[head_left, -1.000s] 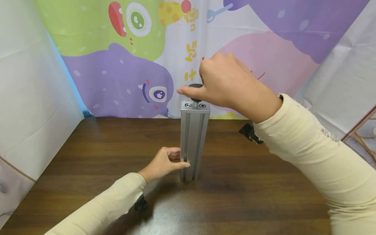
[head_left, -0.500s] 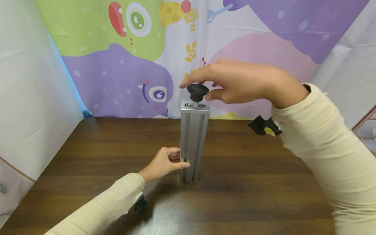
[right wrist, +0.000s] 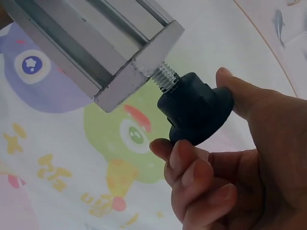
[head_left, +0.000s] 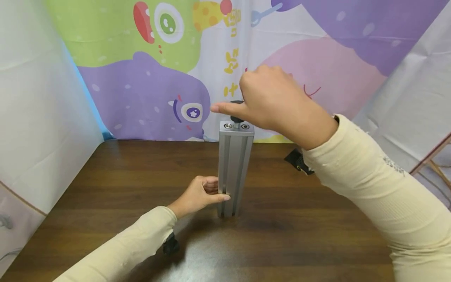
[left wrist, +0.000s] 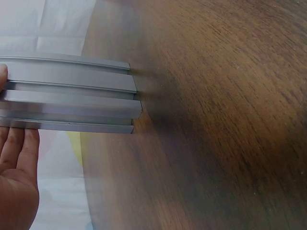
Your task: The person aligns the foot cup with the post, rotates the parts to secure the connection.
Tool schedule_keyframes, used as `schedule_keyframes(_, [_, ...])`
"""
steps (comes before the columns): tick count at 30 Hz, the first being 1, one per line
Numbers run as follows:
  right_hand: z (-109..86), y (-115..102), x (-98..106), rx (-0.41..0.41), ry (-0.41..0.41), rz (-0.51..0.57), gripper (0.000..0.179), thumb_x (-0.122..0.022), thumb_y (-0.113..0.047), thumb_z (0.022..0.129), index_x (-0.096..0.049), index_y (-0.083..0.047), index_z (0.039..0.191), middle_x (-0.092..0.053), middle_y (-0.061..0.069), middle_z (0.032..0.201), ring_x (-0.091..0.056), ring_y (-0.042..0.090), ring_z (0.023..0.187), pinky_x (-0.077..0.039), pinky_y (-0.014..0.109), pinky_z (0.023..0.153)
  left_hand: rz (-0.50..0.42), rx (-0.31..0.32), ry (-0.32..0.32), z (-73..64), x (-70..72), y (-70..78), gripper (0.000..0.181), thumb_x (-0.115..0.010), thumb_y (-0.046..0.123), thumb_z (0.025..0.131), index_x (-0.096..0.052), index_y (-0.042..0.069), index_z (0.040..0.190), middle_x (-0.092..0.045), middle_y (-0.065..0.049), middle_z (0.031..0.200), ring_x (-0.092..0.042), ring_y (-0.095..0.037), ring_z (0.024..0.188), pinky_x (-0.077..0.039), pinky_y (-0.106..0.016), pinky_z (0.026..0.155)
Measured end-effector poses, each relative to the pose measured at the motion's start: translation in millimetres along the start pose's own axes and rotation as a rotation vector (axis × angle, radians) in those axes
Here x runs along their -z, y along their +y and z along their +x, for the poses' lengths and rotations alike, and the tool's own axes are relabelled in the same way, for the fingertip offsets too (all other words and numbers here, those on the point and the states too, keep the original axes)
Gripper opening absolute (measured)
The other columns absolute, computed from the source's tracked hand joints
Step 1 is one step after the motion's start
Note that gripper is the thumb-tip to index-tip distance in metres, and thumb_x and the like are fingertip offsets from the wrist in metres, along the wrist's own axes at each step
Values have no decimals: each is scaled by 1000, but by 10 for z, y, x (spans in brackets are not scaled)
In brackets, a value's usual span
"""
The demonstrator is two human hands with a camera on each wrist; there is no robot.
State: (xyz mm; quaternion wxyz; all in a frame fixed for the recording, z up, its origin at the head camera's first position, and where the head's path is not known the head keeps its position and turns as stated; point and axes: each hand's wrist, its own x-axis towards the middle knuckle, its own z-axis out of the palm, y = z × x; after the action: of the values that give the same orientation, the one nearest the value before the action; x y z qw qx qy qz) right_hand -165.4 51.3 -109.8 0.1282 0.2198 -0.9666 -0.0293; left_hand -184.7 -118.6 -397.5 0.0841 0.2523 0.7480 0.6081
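Note:
A silver aluminium profile (head_left: 234, 168) with long grooves stands upright on the wooden table, its end plate with two bolts on top. My left hand (head_left: 193, 197) grips it low down, thumb across the front and fingers at its far side; the left wrist view shows the profile's lower end (left wrist: 96, 93) at the tabletop. On top is a black leveling foot (right wrist: 194, 108), mostly hidden by my right hand (head_left: 273, 100) in the head view. In the right wrist view, my thumb and fingers pinch its rim, and a threaded stem (right wrist: 165, 78) shows between foot and plate.
The brown wooden table (head_left: 299, 235) spreads around the profile. A cartoon-printed cloth (head_left: 148, 94) hangs behind it, with white sheets (head_left: 42, 78) at the sides. Black wrist cameras (head_left: 170, 244) sit under both cuffs.
Half a second ago my right hand was turned with its fingers loose around the foot; it has since rotated, thumb now pointing left. My left hand keeps its hold. The head view shifted slightly.

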Motion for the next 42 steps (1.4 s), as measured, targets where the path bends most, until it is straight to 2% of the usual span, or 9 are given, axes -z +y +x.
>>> schedule_keyframes(11, [-17, -17, -28, -26, 49, -20, 67, -46, -73, 86, -51, -9, 66, -47, 6, 64, -53, 30, 59, -45, 41, 51, -12, 12, -2, 10, -3, -11, 32, -78, 9, 80, -68, -4, 107, -73, -15, 95, -69, -16, 90, -56, -26, 80])
schedule_keyframes(15, [-29, 24, -6, 24, -14, 7, 70, -40, -73, 88, -57, -9, 68, -51, 6, 62, -54, 27, 59, -46, 40, 54, -12, 15, 2, 1, -6, 2, 31, -79, 8, 79, -68, -5, 105, -73, -15, 94, -69, -16, 89, -56, -26, 79])
schedule_keyframes(19, [-8, 150, 29, 230, -128, 96, 49, -52, -56, 93, -71, -10, 99, -66, 3, 80, -56, 20, 69, -47, 37, 63, -18, 10, 2, -5, -7, 11, 31, -79, 8, 79, -68, -5, 105, -73, -16, 94, -69, -16, 89, -56, -26, 79])
schedule_keyframes(21, [9, 230, 35, 384, -163, 149, 37, -63, -37, 93, -65, -13, 121, -69, 1, 99, -60, 18, 81, -50, 36, 73, -23, 9, 1, -7, -5, 9, 32, -78, 8, 79, -68, -5, 106, -72, -16, 95, -69, -16, 89, -56, -26, 80])
schedule_keyframes(23, [19, 301, 38, 515, -184, 197, 46, -68, -17, 90, -56, -15, 134, -66, 0, 119, -61, 16, 98, -50, 36, 87, -26, 10, -1, -9, -5, 9, 32, -78, 7, 80, -68, -6, 107, -72, -16, 96, -69, -15, 90, -56, -26, 80])
schedule_keyframes(29, [34, 385, 43, 639, -203, 254, 52, -59, 9, 86, -58, -14, 133, -60, -1, 130, -57, 13, 115, -47, 35, 98, -28, 11, -7, -13, -8, 15, 32, -78, 8, 80, -68, -5, 107, -72, -16, 96, -69, -16, 90, -56, -26, 80])
schedule_keyframes(36, [45, 342, 31, 528, -144, 246, 31, -67, -10, 90, -66, -4, 120, -71, 6, 104, -67, 15, 91, -54, 34, 83, -31, 7, -14, 0, -11, 10, 32, -78, 9, 80, -68, -5, 107, -72, -16, 96, -69, -16, 90, -56, -26, 80])
schedule_keyframes(38, [38, 293, 29, 423, -102, 210, 28, -69, -27, 90, -71, -3, 104, -72, 6, 87, -66, 16, 76, -54, 34, 73, -32, 6, -16, 3, -12, 10, 32, -78, 9, 80, -68, -5, 107, -72, -16, 96, -69, -16, 90, -56, -26, 80])
schedule_keyframes(42, [26, 144, -4, 151, -1, 85, 60, -62, -64, 83, -61, -7, 67, -55, 3, 61, -52, 20, 58, -46, 33, 53, -28, 10, -17, 7, -17, 17, 32, -78, 9, 80, -68, -5, 107, -73, -16, 96, -69, -17, 90, -56, -26, 80])
